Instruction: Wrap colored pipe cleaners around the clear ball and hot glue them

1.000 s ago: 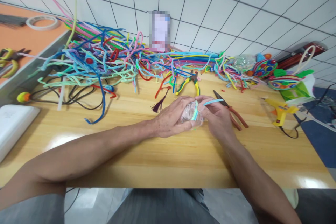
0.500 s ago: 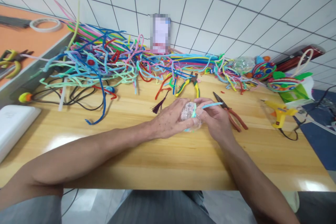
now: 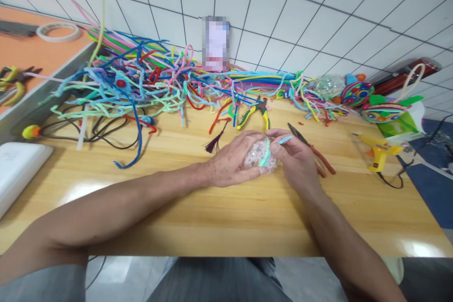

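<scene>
My left hand (image 3: 231,158) is closed around a clear, round plastic ball (image 3: 254,155) just above the table. A green and light-blue pipe cleaner band (image 3: 265,153) runs round the ball's right side. My right hand (image 3: 297,155) pinches a light-blue pipe cleaner (image 3: 285,139) between thumb and fingers, close to the ball's right edge. How that strand joins the band is hidden by my fingers. Behind my hands lie yellow-green pliers (image 3: 262,108), and a dark red tassel (image 3: 213,143) is to the left. Orange-handled pliers (image 3: 320,163) lie beside my right hand.
Tangled pipe cleaners (image 3: 141,80) line the back of the table, with a phone (image 3: 216,45) propped against the tiled wall. On the right are a yellow glue gun (image 3: 377,148) with its cord and finished colourful ornaments (image 3: 357,92). A white box (image 3: 21,170) sits at left.
The ball has turned in my left hand, so more of the band shows. My left thumb has moved down, and less of the light-blue pipe cleaner sticks out of my right hand.
</scene>
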Motion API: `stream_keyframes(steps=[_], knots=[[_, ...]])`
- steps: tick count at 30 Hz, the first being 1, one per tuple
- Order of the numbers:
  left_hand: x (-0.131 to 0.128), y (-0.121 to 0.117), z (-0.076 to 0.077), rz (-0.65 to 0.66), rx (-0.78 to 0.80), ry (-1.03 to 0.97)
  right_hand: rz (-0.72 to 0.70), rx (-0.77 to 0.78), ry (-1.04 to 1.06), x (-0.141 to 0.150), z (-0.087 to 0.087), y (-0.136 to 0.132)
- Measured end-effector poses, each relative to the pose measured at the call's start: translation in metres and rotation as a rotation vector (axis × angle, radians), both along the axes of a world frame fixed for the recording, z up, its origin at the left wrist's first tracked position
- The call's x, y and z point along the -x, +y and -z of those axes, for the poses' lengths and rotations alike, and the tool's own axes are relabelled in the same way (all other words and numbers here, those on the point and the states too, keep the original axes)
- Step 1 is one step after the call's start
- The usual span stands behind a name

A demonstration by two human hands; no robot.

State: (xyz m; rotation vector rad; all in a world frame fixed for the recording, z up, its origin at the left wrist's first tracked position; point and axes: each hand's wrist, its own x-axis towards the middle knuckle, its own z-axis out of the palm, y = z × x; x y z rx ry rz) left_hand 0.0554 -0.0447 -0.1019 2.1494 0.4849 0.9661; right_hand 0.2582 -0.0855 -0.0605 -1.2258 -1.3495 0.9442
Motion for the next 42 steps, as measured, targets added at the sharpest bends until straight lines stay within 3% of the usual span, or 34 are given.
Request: stream_keyframes(steps=[21, 27, 30, 42], knots=[[0.000, -0.002, 0.004, 0.020, -0.060, -0.030, 0.034, 0.050, 0.056, 0.003, 0.008, -0.001], [-0.001, -0.009, -0.015, -0.129, 0.119, 0.062, 0.008, 0.030, 0.042, 0.005, 0.007, -0.001], [-0.001, -0.010, -0.020, -0.130, 0.224, 0.106, -0.007, 0.027, 0.017, 0.006, 0.006, -0.002], [0.001, 0.001, -0.001, -0.048, 0.046, -0.022, 0.019, -0.063, -0.051, -0.001, 0.009, 0.000]])
